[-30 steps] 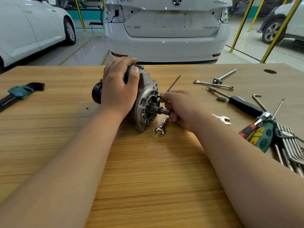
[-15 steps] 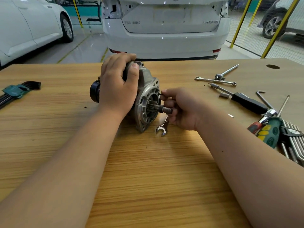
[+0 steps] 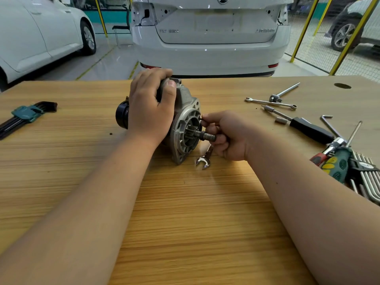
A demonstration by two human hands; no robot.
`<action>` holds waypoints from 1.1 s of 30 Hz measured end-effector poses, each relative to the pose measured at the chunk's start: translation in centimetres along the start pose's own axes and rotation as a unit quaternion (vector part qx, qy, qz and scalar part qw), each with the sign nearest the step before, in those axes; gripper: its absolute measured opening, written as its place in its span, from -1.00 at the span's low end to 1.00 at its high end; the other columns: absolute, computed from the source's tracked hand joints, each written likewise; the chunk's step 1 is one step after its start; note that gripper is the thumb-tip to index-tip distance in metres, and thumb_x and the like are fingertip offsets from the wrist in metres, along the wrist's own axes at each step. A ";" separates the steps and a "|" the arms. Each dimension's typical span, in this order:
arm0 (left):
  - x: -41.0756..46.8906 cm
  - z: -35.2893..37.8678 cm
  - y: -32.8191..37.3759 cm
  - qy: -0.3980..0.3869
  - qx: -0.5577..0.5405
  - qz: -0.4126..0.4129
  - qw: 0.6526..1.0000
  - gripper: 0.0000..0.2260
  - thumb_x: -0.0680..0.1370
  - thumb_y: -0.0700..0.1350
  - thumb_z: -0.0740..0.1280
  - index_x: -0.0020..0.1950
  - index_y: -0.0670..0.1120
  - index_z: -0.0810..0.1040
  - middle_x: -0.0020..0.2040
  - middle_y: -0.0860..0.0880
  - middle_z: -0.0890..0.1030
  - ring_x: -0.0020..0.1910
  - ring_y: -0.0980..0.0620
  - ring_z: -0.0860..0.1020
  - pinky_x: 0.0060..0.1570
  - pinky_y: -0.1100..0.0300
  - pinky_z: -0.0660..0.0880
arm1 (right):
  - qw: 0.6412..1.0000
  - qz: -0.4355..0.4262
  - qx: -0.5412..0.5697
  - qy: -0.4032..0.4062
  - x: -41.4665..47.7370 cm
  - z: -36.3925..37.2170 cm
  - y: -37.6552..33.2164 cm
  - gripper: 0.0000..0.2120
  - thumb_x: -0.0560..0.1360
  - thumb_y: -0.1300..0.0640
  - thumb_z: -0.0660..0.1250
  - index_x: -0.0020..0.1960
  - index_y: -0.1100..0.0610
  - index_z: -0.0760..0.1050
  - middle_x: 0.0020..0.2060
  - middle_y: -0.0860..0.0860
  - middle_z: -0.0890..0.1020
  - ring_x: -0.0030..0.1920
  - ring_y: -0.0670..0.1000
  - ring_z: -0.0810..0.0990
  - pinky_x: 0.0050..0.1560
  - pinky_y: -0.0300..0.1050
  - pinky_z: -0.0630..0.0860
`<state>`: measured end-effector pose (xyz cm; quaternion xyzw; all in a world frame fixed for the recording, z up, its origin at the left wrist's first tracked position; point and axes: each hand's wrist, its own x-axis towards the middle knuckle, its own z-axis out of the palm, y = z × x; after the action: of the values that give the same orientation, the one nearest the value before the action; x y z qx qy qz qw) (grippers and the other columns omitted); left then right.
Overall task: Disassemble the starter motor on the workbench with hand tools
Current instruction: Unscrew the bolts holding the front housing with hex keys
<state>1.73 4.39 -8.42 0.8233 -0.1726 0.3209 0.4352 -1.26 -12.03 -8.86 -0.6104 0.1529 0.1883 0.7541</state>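
The starter motor (image 3: 185, 128) lies on its side on the wooden workbench (image 3: 185, 223), its grey flange and short shaft (image 3: 206, 136) pointing right. My left hand (image 3: 150, 108) grips the motor body from above, thumb on the housing. My right hand (image 3: 226, 134) is curled at the flange rim, thumb and forefinger pinching a thin metal tool whose tip (image 3: 202, 116) just shows; the rest of it is hidden in the hand. A small open-ended spanner (image 3: 203, 160) lies on the bench under that hand.
Loose tools lie at the right: a combination spanner (image 3: 269, 102), a T-handle socket (image 3: 283, 92), a black-handled driver (image 3: 308, 129), a green-handled screwdriver (image 3: 337, 164) and a hex key set (image 3: 368, 177). Another hex key set (image 3: 26, 115) lies far left. A white car stands behind the bench.
The thin rod that stuck up from my right hand one second ago has swung out of sight behind the hand. My left hand stays on the motor.
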 end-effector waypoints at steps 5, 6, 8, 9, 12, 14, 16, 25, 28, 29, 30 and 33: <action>0.0 0.1 0.0 0.006 -0.003 -0.004 1.000 -0.67 0.61 -0.04 0.14 0.28 -0.11 0.54 0.24 -0.02 0.52 0.33 0.03 0.36 0.36 0.10 0.28 | 0.958 -0.170 -0.205 0.106 0.2 0.1 0.7 -0.78 0.57 0.04 0.30 -0.21 0.12 0.53 -0.49 -0.05 0.46 -0.53 -0.09 0.36 -0.52 -0.22 0.28; 0.0 0.1 0.0 0.006 -0.001 -0.004 1.000 -0.67 0.61 -0.04 0.14 0.28 -0.11 0.54 0.24 -0.03 0.52 0.32 0.03 0.36 0.35 0.09 0.28 | 0.907 -0.245 -0.314 0.138 0.1 -0.1 0.7 -0.77 0.55 0.03 0.31 -0.23 0.12 0.54 -0.47 -0.05 0.46 -0.48 -0.08 0.38 -0.44 -0.19 0.31; 0.0 0.0 0.0 0.005 0.002 -0.001 1.000 -0.67 0.61 -0.04 0.14 0.28 -0.12 0.53 0.23 -0.03 0.52 0.32 0.02 0.36 0.35 0.09 0.28 | 0.801 -0.348 -0.459 0.166 -0.1 -0.4 0.5 -0.74 0.55 0.02 0.32 -0.28 0.07 0.51 -0.48 -0.09 0.44 -0.46 -0.09 0.37 -0.41 -0.20 0.27; 0.0 0.0 0.0 0.005 0.003 0.000 1.000 -0.67 0.61 -0.04 0.14 0.28 -0.12 0.53 0.23 -0.04 0.52 0.32 0.02 0.36 0.35 0.09 0.28 | 0.772 -0.371 -0.490 0.163 -0.3 -0.6 0.3 -0.74 0.55 0.02 0.33 -0.30 0.03 0.48 -0.48 -0.10 0.43 -0.46 -0.11 0.36 -0.42 -0.20 0.26; 0.0 0.0 0.0 0.004 0.003 0.000 1.000 -0.67 0.61 -0.05 0.14 0.27 -0.13 0.54 0.23 -0.05 0.52 0.32 0.01 0.36 0.35 0.10 0.27 | 0.719 -0.406 -0.545 0.148 -0.5 -1.1 -0.1 -0.82 0.55 0.03 0.35 -0.20 0.07 0.57 -0.44 -0.13 0.47 -0.41 -0.12 0.39 -0.40 -0.19 0.32; 0.0 0.0 0.0 0.005 0.001 0.001 1.000 -0.68 0.61 -0.06 0.14 0.27 -0.13 0.54 0.23 -0.04 0.52 0.32 0.02 0.36 0.35 0.11 0.27 | 0.692 -0.424 -0.567 0.141 -0.6 -1.2 -0.2 -0.83 0.55 0.06 0.35 -0.14 0.13 0.60 -0.40 -0.08 0.51 -0.38 -0.08 0.42 -0.35 -0.16 0.37; 0.0 0.0 0.0 0.006 -0.001 0.002 1.000 -0.69 0.61 -0.06 0.15 0.26 -0.12 0.53 0.22 -0.02 0.52 0.31 0.03 0.36 0.35 0.11 0.28 | 0.657 -0.441 -0.596 0.136 -0.9 -1.2 -0.4 -0.82 0.56 0.07 0.33 -0.13 0.16 0.60 -0.36 -0.01 0.55 -0.34 0.00 0.45 -0.31 -0.13 0.40; 0.0 0.0 -0.1 0.005 0.000 0.002 1.000 -0.69 0.61 -0.06 0.14 0.26 -0.12 0.53 0.22 -0.03 0.52 0.31 0.06 0.35 0.33 0.17 0.27 | 0.599 -0.466 -0.637 0.135 -1.5 -1.0 -0.6 -0.84 0.56 0.09 0.31 -0.04 0.17 0.59 -0.20 0.00 0.59 -0.20 0.05 0.51 -0.21 -0.04 0.49; 0.0 0.0 -0.1 0.004 -0.001 0.003 1.000 -0.68 0.61 -0.05 0.14 0.27 -0.12 0.53 0.23 -0.04 0.52 0.32 0.05 0.36 0.33 0.17 0.27 | 0.596 -0.482 -0.626 0.144 -1.5 -1.0 -0.4 -0.87 0.56 0.12 0.32 0.01 0.16 0.59 -0.16 -0.02 0.59 -0.18 0.04 0.51 -0.22 -0.06 0.48; 0.0 -0.1 -0.1 0.003 -0.002 0.003 1.000 -0.68 0.61 -0.05 0.14 0.27 -0.13 0.53 0.23 -0.05 0.52 0.32 0.04 0.36 0.34 0.16 0.27 | 0.593 -0.485 -0.625 0.147 -1.5 -0.9 -0.4 -0.88 0.56 0.13 0.32 0.00 0.16 0.58 -0.17 -0.03 0.57 -0.19 0.04 0.51 -0.23 -0.07 0.47; 0.0 -0.1 -0.1 0.002 -0.001 0.001 1.000 -0.68 0.61 -0.05 0.14 0.27 -0.13 0.53 0.23 -0.05 0.52 0.32 0.04 0.35 0.34 0.15 0.27 | 0.590 -0.487 -0.626 0.149 -1.5 -0.9 -0.4 -0.89 0.55 0.14 0.32 -0.01 0.17 0.57 -0.19 -0.05 0.54 -0.20 0.04 0.49 -0.25 -0.08 0.45; -0.1 -0.1 0.0 0.000 -0.001 0.001 1.000 -0.68 0.61 -0.06 0.14 0.28 -0.12 0.53 0.24 -0.04 0.52 0.33 0.03 0.35 0.35 0.12 0.27 | 0.568 -0.493 -0.643 0.143 -1.3 -0.9 -0.4 -0.91 0.56 0.17 0.32 -0.05 0.18 0.57 -0.20 -0.02 0.54 -0.25 0.06 0.47 -0.33 -0.11 0.38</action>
<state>1.62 4.48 -8.43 0.8229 -0.1737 0.3209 0.4355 -2.22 -13.08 -8.12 -0.9342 -0.2268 -0.2537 0.1067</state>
